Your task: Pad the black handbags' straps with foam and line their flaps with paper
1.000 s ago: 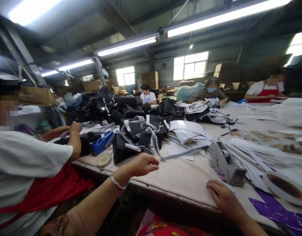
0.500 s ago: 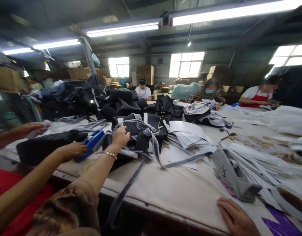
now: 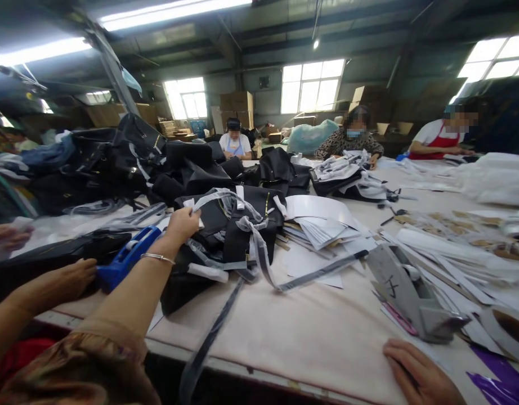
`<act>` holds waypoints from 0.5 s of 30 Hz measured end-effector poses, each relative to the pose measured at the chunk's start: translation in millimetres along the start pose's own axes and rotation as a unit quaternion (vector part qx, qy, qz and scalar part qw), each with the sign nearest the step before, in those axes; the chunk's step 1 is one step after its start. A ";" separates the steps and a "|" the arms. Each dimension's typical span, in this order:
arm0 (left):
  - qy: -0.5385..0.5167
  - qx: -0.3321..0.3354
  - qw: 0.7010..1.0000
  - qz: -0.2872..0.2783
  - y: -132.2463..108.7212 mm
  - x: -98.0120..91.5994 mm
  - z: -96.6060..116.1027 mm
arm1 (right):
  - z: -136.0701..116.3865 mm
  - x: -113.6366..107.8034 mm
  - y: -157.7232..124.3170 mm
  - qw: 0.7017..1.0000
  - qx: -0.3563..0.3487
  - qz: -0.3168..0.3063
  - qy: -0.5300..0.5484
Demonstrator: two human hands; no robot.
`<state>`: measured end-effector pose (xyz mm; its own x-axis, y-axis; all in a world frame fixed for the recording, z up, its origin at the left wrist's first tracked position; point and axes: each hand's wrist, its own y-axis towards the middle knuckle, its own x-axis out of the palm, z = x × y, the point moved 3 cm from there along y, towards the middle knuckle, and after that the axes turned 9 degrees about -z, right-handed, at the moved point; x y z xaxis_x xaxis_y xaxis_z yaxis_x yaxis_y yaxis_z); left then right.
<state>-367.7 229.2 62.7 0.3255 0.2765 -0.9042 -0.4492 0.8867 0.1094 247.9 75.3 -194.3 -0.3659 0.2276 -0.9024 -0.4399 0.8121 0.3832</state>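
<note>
My left hand [image 3: 183,225], with a bracelet at its wrist, is closed at the upper left edge of a black bag [image 3: 246,230]. The bag has a gold zipper, white wrapping pieces and straps covered in clear film. One long film-wrapped strap [image 3: 219,320] hangs over the table's front edge, and another strap [image 3: 322,273] stretches right across the tabletop. My right hand [image 3: 415,371] rests on the table [image 3: 310,332] at its front edge, fingers laid down and nothing in them. A grey tape dispenser [image 3: 415,292] stands just beyond it, with a pink-handled tool [image 3: 398,318] alongside.
At left, a co-worker's hands [image 3: 74,278] are near a blue tape dispenser [image 3: 128,256] and a dark bag [image 3: 74,247]. Black bags [image 3: 192,169] pile up behind. White sheets [image 3: 318,219], paper strips and a tape roll [image 3: 508,337] lie rightward. Several people work across the table.
The view has shifted, so most things sit further left and higher. My left hand has slid leftward along the bag's top; my right hand stays resting on the table.
</note>
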 end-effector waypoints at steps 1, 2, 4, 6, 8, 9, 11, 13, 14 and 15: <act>-0.006 0.018 1.000 -0.016 -15.2 -6.8 12.0 | 0.4 0.1 -0.3 1.000 -0.001 0.001 0.002; -0.014 0.038 0.998 -0.041 -33.4 -12.6 24.8 | 0.9 0.3 -0.6 1.000 -0.002 0.002 0.003; -0.088 0.079 0.983 -0.142 -75.8 -15.6 50.9 | 2.0 0.8 -0.7 1.000 -0.005 0.001 0.004; -0.192 0.116 0.936 -0.271 -119.4 -4.3 74.3 | 2.0 1.2 0.0 1.000 -0.007 0.001 0.006; -0.267 0.137 0.896 -0.328 -153.0 18.2 89.0 | 0.0 0.6 1.5 1.000 -0.008 0.004 0.010; -0.293 0.124 0.888 -0.333 -163.9 33.5 91.6 | -1.4 0.0 2.4 1.000 -0.007 0.004 0.013; -0.354 0.079 0.877 -0.317 -176.4 68.5 91.4 | -3.4 -1.7 4.0 1.000 -0.003 0.006 0.016; -0.443 0.050 0.827 -0.344 -184.9 104.9 91.7 | -2.1 -1.7 3.9 1.000 -0.003 0.010 0.018; -0.486 0.037 0.792 -0.368 -189.8 120.7 93.0 | 0.5 -0.2 3.0 1.000 -0.008 0.013 0.023; -0.498 0.033 0.781 -0.377 -194.8 133.2 94.4 | 4.5 2.9 1.9 0.999 -0.019 0.018 0.032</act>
<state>-158.3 128.3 -40.1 0.9767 -0.2102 0.0431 0.2143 0.9447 -0.2484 249.6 79.9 -197.0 -0.4329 0.2199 -0.8742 -0.4555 0.7835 0.4226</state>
